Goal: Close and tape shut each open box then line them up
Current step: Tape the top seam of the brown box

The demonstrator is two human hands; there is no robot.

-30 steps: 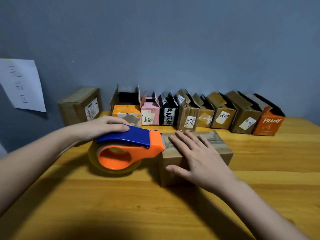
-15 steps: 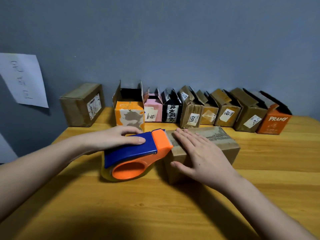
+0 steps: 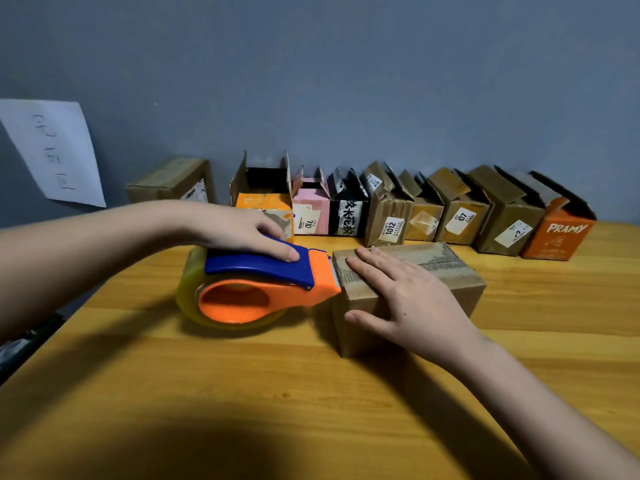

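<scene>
My left hand [image 3: 239,230] grips the blue-and-orange tape dispenser [image 3: 256,285], its toothed edge touching the left end of the closed brown cardboard box [image 3: 446,271] at mid-desk. My right hand [image 3: 408,299] lies flat on that box, fingers [image 3: 372,263] released. Open boxes [image 3: 391,209] line the wooden desk's [image 3: 242,393] far edge.

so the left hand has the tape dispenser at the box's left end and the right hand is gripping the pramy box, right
Not quite. In the head view the right hand lies flat on the brown box being taped, not the orange Pramy box. The left hand does hold the tape dispenser there.
</scene>
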